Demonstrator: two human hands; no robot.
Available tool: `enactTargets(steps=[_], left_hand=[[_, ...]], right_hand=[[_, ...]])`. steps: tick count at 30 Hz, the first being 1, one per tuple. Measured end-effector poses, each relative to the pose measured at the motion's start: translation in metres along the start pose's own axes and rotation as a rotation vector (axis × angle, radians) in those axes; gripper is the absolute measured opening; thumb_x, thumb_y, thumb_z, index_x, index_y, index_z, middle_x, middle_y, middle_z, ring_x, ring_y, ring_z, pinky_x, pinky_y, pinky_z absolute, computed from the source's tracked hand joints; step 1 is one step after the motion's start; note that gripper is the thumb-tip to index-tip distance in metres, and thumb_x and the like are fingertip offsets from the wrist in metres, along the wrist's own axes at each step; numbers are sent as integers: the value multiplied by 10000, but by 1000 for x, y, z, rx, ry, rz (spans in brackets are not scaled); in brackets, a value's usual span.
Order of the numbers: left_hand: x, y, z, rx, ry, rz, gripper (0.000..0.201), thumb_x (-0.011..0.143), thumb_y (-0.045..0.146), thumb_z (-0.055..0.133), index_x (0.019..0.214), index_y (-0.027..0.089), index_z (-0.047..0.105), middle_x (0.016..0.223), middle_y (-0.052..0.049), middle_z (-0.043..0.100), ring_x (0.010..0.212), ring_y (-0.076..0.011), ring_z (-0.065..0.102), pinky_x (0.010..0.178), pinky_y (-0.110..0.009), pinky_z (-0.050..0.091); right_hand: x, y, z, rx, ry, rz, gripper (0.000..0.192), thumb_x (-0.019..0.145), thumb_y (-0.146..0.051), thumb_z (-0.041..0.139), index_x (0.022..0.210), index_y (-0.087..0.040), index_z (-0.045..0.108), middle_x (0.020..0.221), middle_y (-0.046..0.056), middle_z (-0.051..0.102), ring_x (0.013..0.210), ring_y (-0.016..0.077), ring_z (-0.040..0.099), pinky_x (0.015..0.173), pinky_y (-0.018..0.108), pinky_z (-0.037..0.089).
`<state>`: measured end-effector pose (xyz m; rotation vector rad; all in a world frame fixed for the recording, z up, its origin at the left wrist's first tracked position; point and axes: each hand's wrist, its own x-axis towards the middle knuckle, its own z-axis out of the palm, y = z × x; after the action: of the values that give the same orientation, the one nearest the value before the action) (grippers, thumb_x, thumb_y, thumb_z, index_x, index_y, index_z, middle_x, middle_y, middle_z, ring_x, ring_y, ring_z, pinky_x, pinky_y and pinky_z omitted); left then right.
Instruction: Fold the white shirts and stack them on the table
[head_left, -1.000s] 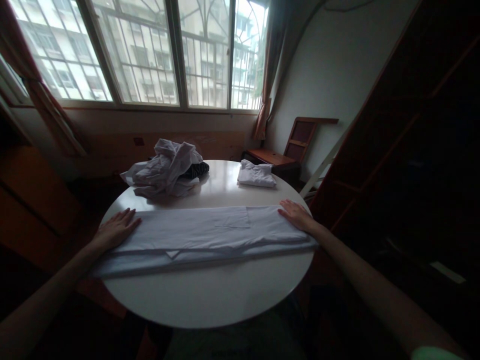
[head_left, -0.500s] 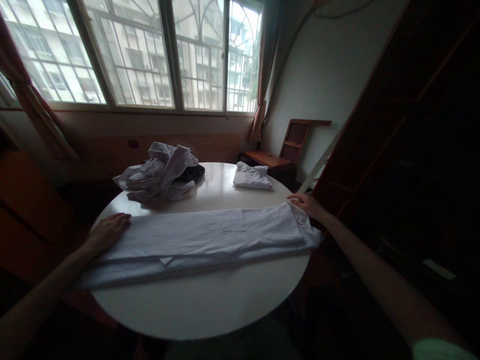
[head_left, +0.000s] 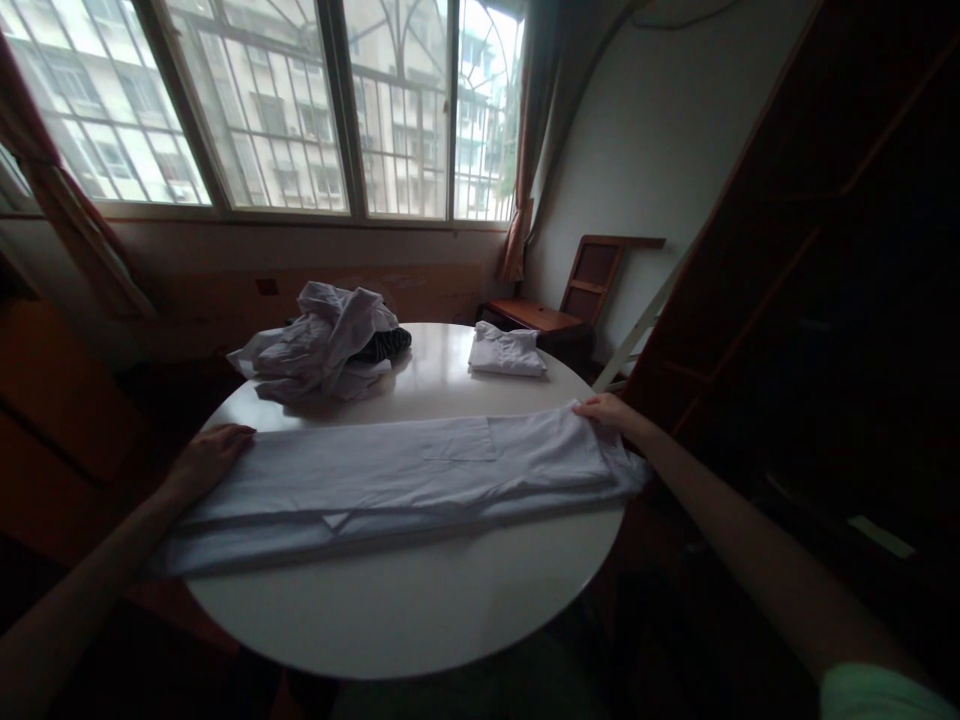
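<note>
A white shirt [head_left: 375, 463], folded into a long strip with a pocket showing, lies across the round table [head_left: 420, 610]. Its left end hangs past the table's edge. My left hand [head_left: 212, 458] is closed on the strip's far left corner, fingers bent over the cloth. At the opposite end, my right hand [head_left: 609, 412] pinches the far right corner between thumb and fingers. The cloth under that hand is creased and bunched toward the right edge.
At the back left of the table sits a heap of crumpled white clothes [head_left: 315, 345] with a dark striped piece [head_left: 386, 345]. A folded white shirt [head_left: 508, 350] lies at the back right. Behind stands a wooden chair [head_left: 536, 316]; dark wooden furniture [head_left: 720, 330] rises on the right.
My right hand has closed from loosely spread fingers to a pinch on the shirt's corner. My left hand has shifted slightly left, its fingers more bent at the edge.
</note>
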<state>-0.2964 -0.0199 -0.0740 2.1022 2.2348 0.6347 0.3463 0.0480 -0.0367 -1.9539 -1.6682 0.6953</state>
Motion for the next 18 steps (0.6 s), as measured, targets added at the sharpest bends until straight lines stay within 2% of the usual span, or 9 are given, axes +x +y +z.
enactTargets(steps=[3, 8, 13, 18], left_hand=[[1, 1, -4, -13, -11, -76, 413, 716, 426, 372, 888, 134, 608, 1038, -120, 637, 920, -229, 593, 807, -292, 453], [-1, 5, -7, -28, -6, -171, 364, 706, 398, 398, 860, 140, 603, 1006, -116, 647, 857, -230, 609, 712, -285, 468], [-6, 13, -11, 17, 39, -210, 378, 751, 367, 364, 898, 103, 593, 1009, -152, 622, 912, -244, 588, 778, -300, 445], [-12, 21, -14, 89, 112, -268, 391, 804, 339, 315, 956, 88, 574, 1043, -162, 588, 959, -255, 558, 798, -322, 440]], right_hand=[[1, 2, 10, 154, 137, -63, 211, 620, -334, 610, 514, -153, 585, 469, -3, 539, 495, 128, 481, 489, 236, 348], [1, 5, 25, 169, 329, -197, 188, 619, -336, 567, 560, -160, 598, 567, 9, 602, 598, 157, 525, 574, 251, 388], [4, 13, 33, 269, 397, -133, 192, 641, -316, 515, 519, -169, 530, 491, -18, 524, 537, 132, 461, 518, 238, 343], [7, 16, 37, 392, 389, -85, 182, 661, -313, 501, 544, -173, 498, 494, -36, 484, 503, 112, 429, 483, 229, 326]])
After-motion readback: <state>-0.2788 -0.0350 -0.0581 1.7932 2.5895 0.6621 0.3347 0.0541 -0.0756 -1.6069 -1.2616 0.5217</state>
